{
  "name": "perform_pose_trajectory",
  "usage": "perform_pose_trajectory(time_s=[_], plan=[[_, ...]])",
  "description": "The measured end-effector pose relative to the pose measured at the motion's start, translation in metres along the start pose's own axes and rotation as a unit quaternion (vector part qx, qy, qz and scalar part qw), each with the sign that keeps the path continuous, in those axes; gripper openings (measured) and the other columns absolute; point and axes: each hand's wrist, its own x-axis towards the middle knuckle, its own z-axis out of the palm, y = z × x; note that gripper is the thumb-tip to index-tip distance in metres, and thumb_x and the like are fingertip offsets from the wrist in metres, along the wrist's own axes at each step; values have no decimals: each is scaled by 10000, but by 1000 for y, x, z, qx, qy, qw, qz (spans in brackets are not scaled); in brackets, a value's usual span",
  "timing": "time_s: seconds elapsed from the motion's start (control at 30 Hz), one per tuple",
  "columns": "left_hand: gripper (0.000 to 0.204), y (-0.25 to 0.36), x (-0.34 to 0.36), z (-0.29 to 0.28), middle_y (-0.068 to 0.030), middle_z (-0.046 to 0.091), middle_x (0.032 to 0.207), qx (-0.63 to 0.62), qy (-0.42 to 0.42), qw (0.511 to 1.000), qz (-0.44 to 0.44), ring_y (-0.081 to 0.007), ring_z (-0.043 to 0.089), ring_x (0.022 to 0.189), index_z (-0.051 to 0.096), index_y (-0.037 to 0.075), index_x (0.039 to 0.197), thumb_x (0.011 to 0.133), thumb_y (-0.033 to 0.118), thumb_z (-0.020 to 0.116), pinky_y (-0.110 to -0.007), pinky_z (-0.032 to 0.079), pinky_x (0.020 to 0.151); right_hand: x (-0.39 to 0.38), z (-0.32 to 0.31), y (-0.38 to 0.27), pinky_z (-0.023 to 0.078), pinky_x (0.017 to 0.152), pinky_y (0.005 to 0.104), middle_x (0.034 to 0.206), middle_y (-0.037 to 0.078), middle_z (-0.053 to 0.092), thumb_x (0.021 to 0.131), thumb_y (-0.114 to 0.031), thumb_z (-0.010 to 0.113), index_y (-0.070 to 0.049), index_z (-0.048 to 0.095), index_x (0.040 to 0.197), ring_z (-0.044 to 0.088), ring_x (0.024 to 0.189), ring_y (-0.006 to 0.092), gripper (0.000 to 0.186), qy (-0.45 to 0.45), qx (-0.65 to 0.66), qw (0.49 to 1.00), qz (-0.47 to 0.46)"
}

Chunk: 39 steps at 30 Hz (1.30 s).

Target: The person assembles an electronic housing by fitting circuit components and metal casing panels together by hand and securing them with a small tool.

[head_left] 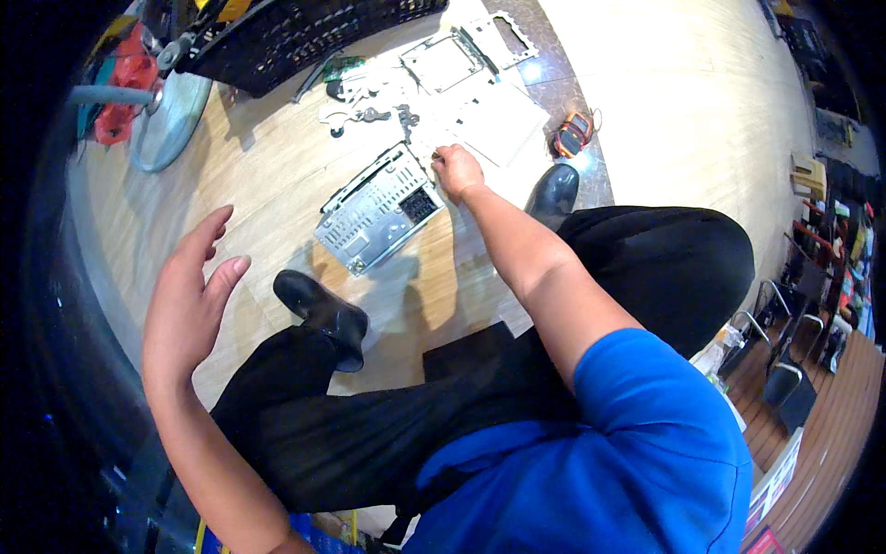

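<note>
Left hand [189, 300], left, parted and empty; right hand [458, 173], fingers [441, 159] curled beside metal unit [374, 215], hold unclear

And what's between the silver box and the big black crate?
In the head view, a green circuit board and small loose parts lie between the silver box and black crate.

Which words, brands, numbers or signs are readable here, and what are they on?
No text is legible here.
Silver metal unit: any lettering is too small to read.
Orange-and-black handheld meter: any markings are too small.
White panel, lower right: its marks are too blurred.
</note>
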Motion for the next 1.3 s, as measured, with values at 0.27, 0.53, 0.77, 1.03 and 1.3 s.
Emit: perform_pose_trajectory(time_s=[0.27, 0.53, 0.77, 1.03, 1.3], plan=[[577, 6, 0, 1, -198, 650, 1348, 30, 11, 999, 21, -327, 628, 1169, 524, 97, 1489, 965, 255, 706, -430, 496, 1024, 13, -11, 2, 541, 939, 471, 1138, 241, 703, 941, -218, 593, -23, 720, 1052, 680, 1062, 407, 259, -55, -31, 996, 54], [563, -1, -8, -2, -202, 664, 1316, 20, 59, 996, 62, -356, 639, 1143, 547, 137, 1478, 969, 323, 701, -442, 506, 1008, 21, -40, 43, 540, 896, 471, 987, 262, 725, 874, -262, 636, -8, 739, 963, 698, 972, 411, 288, 12, 31, 999, 37], [566, -3, -16, -5, -214, 662, 1312, 16, 64, 996, 60, -352, 639, 1144, 549, 119, 1477, 971, 324, 699, -440, 514, 1000, -25, -31, 52, 554, 871, 438, 966, 214, 752, 873, -237, 681, -23, 761, 978, 725, 932, 360, 252, -21, 51, 992, 111], [563, -4, -15, -2, -213, 668, 1289, 31, 73, 994, 70, -360, 652, 1128, 564, 107, 1463, 967, 334, 701, -444, 531, 974, -42, 1, 47, 559, 863, 411, 960, 194, 755, 878, -216, 702, -23, 761, 949, 726, 915, 341, 213, 3, 21, 995, 96], [562, 1, -8, -7, -210, 645, 1349, 21, 32, 998, 50, -340, 623, 1186, 528, 142, 1497, 980, 291, 689, -442, 494, 1038, -32, 0, 59, 538, 673, 399, 836, 170, 707, 984, -201, 596, -6, 704, 921, 679, 770, 300, 231, -53, 161, 977, 132]])
